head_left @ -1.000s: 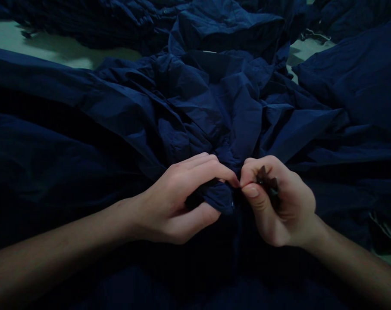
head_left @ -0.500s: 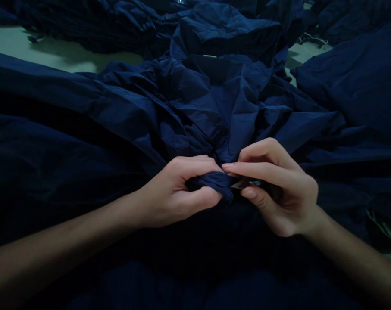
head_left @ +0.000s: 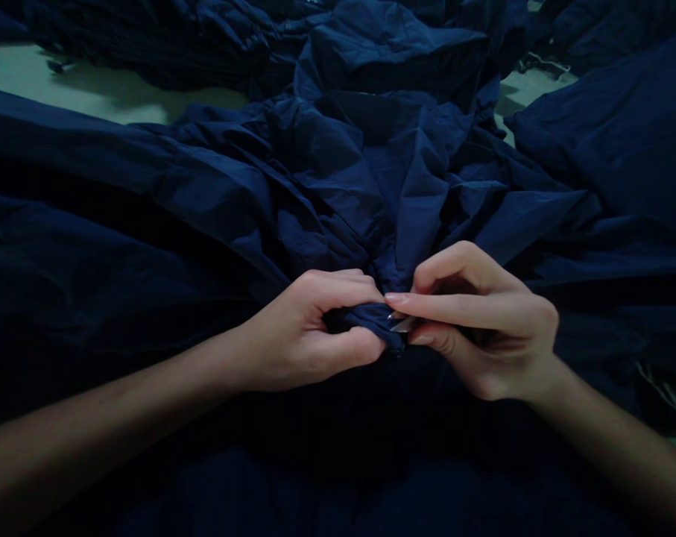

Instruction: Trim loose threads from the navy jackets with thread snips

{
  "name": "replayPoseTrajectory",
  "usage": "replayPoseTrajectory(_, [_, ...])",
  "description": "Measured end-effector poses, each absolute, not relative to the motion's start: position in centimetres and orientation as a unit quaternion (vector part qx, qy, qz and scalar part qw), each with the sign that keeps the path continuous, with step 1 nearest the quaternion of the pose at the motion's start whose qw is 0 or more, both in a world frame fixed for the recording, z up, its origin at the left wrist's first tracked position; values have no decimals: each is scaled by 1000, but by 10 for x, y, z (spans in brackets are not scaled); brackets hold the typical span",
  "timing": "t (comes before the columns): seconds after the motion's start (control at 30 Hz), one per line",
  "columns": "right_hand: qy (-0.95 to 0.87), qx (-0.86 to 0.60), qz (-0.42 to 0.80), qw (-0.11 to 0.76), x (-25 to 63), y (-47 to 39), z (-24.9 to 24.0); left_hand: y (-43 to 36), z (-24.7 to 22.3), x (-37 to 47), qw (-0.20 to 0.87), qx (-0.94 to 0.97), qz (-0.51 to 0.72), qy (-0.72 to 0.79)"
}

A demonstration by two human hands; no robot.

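Note:
Dark blue fabric (head_left: 368, 317) is bunched in my left hand (head_left: 312, 332), gripped between the thumb and the curled fingers. Close on its right, my right hand (head_left: 494, 321) is closed round small thread snips (head_left: 405, 325). Only their pointed metal blade tips show; the rest is hidden by the palm and fingers. The tips lie at the edge of the gripped fold, and my right index fingertip is beside the left knuckles. The fabric belongs to a large crumpled blue garment (head_left: 365, 175) spread out in front of me.
More dark blue cloth (head_left: 393, 41) is heaped at the back, and another pile (head_left: 611, 142) lies on the right. A pale surface (head_left: 119, 93) shows between the heaps at the back left. Pale strands (head_left: 667, 388) lie near the right edge. The lower area is very dark.
My right hand has closed up slightly, and the snips' tips have moved left onto the fabric's edge. My left hand keeps its hold, nearly unmoved.

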State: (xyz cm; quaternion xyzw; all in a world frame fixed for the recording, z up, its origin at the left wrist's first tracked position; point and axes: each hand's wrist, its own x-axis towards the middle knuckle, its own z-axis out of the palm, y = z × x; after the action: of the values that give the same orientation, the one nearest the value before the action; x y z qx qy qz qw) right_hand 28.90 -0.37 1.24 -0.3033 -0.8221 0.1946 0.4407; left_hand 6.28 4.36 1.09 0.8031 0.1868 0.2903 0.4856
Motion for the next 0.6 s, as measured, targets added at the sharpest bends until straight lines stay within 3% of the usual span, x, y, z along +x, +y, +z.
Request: replayPoseTrajectory(0.6, [-822,-287,223,438,293,-1,15,44,10,62,486,806,290,175])
